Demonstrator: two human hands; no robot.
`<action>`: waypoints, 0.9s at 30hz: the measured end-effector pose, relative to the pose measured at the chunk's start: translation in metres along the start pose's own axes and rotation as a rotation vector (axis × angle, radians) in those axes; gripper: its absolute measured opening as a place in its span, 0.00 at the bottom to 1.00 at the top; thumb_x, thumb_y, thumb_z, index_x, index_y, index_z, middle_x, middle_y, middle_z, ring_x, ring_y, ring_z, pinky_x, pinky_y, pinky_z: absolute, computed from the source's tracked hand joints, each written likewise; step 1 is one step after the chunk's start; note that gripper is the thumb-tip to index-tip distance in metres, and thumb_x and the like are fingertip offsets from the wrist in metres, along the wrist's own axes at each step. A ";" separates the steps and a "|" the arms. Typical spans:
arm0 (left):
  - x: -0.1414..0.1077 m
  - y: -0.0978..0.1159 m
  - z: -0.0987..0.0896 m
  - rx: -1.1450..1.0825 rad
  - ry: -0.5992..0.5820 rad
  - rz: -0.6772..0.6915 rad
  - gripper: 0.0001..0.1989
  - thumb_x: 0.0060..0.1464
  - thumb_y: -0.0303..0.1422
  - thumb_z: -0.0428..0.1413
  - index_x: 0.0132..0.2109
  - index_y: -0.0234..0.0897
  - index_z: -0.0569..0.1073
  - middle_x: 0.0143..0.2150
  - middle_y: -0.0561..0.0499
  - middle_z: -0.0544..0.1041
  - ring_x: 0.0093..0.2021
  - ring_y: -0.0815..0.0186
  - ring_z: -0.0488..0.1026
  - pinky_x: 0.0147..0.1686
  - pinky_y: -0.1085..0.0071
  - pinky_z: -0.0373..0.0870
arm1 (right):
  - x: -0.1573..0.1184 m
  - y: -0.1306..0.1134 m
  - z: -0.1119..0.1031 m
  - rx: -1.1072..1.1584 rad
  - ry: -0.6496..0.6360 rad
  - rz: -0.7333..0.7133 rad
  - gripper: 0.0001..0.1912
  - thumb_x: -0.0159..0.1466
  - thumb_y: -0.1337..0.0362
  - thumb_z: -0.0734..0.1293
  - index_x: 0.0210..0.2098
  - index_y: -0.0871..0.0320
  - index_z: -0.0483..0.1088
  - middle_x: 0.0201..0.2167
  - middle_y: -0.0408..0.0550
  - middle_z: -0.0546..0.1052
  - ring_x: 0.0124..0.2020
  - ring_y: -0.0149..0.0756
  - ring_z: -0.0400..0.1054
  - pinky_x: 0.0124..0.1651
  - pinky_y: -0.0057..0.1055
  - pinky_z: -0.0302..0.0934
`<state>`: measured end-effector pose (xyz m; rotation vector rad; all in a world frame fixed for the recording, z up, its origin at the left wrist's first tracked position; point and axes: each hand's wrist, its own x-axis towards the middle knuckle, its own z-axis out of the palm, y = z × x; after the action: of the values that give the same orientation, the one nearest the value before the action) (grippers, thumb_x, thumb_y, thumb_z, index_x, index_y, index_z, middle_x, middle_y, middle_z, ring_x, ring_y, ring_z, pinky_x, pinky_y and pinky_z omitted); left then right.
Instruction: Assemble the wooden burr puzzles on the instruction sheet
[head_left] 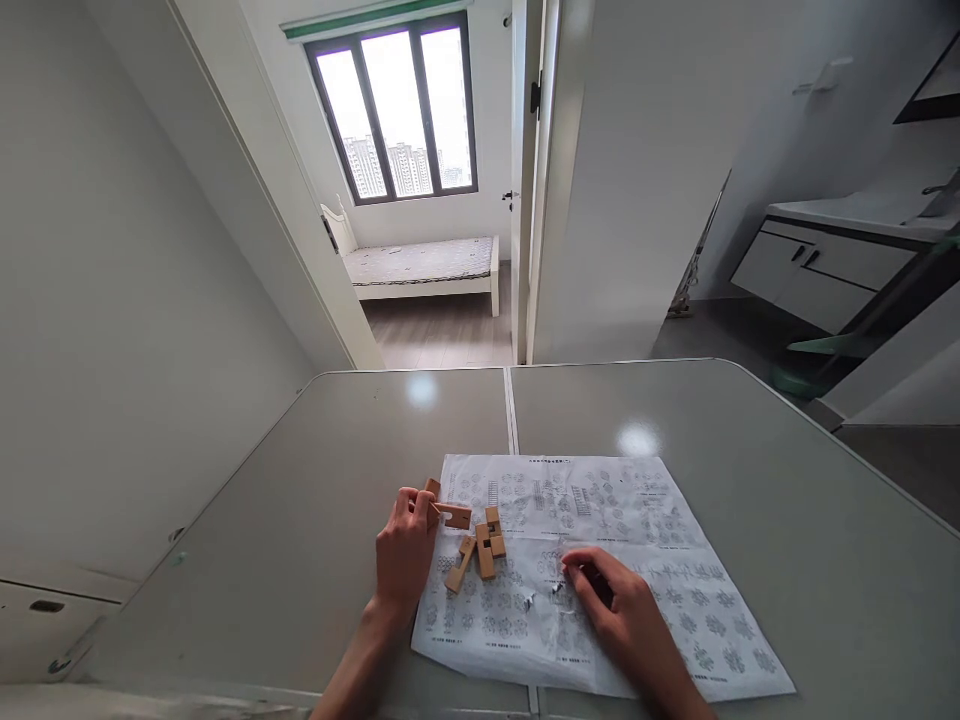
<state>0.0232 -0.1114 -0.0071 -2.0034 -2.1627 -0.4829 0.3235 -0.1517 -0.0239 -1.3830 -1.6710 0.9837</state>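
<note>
A large creased paper sheet (600, 510) printed with rows of small diagrams lies on the grey table. My left hand (406, 540) is closed on notched wooden pieces (456, 516) at the sheet's left edge. Loose notched wooden blocks (486, 552) lie just right of it, and another wooden block (460, 567) rests at a slant beside them. My right hand (611, 595) is over the middle of the sheet, thumb and index finger curled together; whether anything is between them is too small to tell. Small holes or tears show in the paper near its fingertips.
The grey table (375, 430) has a seam down its middle. Beyond it, a doorway shows a bed (420, 262) under a window (397, 110). A sink cabinet (825, 265) stands at the far right.
</note>
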 end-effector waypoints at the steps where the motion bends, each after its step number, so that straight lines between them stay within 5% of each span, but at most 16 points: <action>1: 0.000 0.000 0.001 -0.015 0.001 0.005 0.10 0.69 0.32 0.45 0.44 0.39 0.71 0.45 0.47 0.75 0.34 0.63 0.78 0.24 0.73 0.69 | 0.000 0.000 0.000 0.000 0.006 -0.003 0.18 0.71 0.49 0.62 0.40 0.54 0.77 0.36 0.50 0.82 0.34 0.42 0.76 0.38 0.32 0.69; 7: 0.001 0.002 0.000 -0.213 0.043 0.016 0.11 0.70 0.34 0.43 0.41 0.40 0.68 0.41 0.50 0.75 0.30 0.66 0.76 0.25 0.73 0.68 | 0.001 -0.002 -0.001 0.002 0.038 -0.016 0.18 0.70 0.49 0.64 0.38 0.54 0.78 0.34 0.50 0.83 0.33 0.42 0.76 0.37 0.31 0.70; 12: -0.011 0.036 -0.018 -0.656 0.069 0.036 0.07 0.67 0.39 0.51 0.40 0.42 0.67 0.40 0.51 0.74 0.32 0.67 0.73 0.35 0.71 0.72 | 0.001 -0.003 -0.001 0.028 0.006 -0.010 0.20 0.71 0.46 0.62 0.40 0.54 0.77 0.35 0.51 0.82 0.34 0.43 0.75 0.38 0.32 0.69; 20: -0.034 0.119 -0.035 -0.989 -0.341 -0.019 0.09 0.62 0.39 0.57 0.36 0.42 0.67 0.33 0.52 0.73 0.31 0.64 0.69 0.33 0.70 0.64 | -0.003 -0.006 -0.008 0.457 -0.178 -0.011 0.29 0.72 0.39 0.56 0.48 0.57 0.73 0.31 0.50 0.79 0.29 0.39 0.71 0.31 0.31 0.65; 23: -0.037 0.132 -0.030 -1.091 -0.446 -0.062 0.11 0.65 0.40 0.54 0.35 0.42 0.64 0.29 0.53 0.71 0.27 0.66 0.64 0.30 0.70 0.61 | -0.004 -0.009 -0.009 0.547 -0.263 0.023 0.30 0.71 0.37 0.57 0.48 0.58 0.70 0.26 0.46 0.74 0.25 0.36 0.66 0.30 0.30 0.62; 27: -0.038 0.136 -0.022 -1.162 -0.475 -0.072 0.14 0.62 0.42 0.58 0.34 0.41 0.65 0.28 0.54 0.69 0.27 0.66 0.62 0.28 0.71 0.59 | -0.003 -0.009 -0.006 0.542 -0.211 0.150 0.22 0.69 0.42 0.65 0.40 0.57 0.70 0.22 0.38 0.66 0.22 0.31 0.58 0.27 0.27 0.57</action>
<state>0.1593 -0.1469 0.0185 -2.7639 -2.4923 -1.7516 0.3256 -0.1556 -0.0135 -1.0727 -1.3113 1.5758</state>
